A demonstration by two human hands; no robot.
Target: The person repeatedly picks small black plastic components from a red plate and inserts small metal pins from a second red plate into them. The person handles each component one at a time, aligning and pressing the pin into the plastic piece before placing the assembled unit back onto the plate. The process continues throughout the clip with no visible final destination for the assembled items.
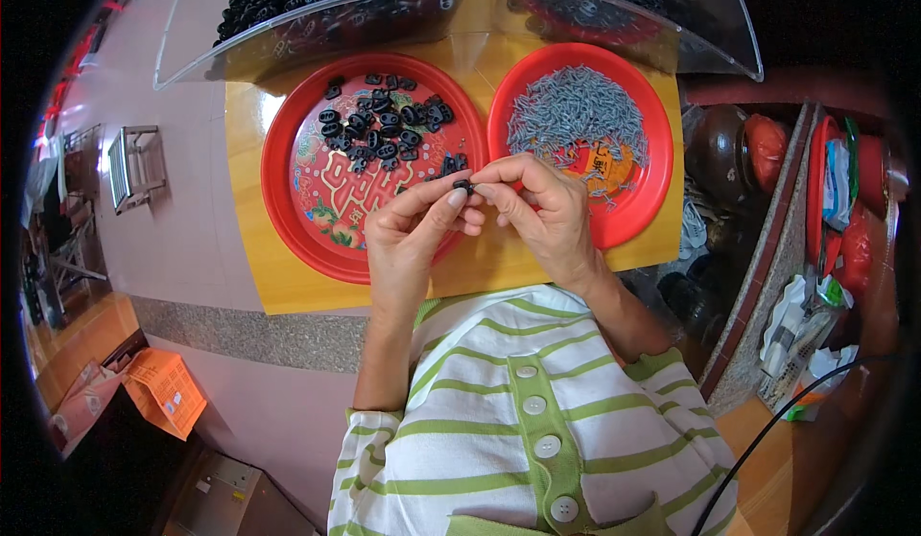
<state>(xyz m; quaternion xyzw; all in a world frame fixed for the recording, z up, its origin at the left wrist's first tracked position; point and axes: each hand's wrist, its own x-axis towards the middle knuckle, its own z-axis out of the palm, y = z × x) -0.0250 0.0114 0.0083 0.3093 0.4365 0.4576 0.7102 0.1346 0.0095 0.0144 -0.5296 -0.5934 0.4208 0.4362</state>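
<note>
At upper left I see one bin (240,61), cut off above; below it, one tray (271,181) with black parts (384,124) too overlapped to count. At centre, my left hand (408,234) pinches one black piece (464,186); whether my right hand (547,215) grips it too, I can't tell. Rightward: one uncountable screw heap (576,109), a second tray (659,152), a second bin (724,28), cropped.

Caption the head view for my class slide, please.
Left hand and right hand meet at a black part near red trays of black pieces and grey screws.
</note>
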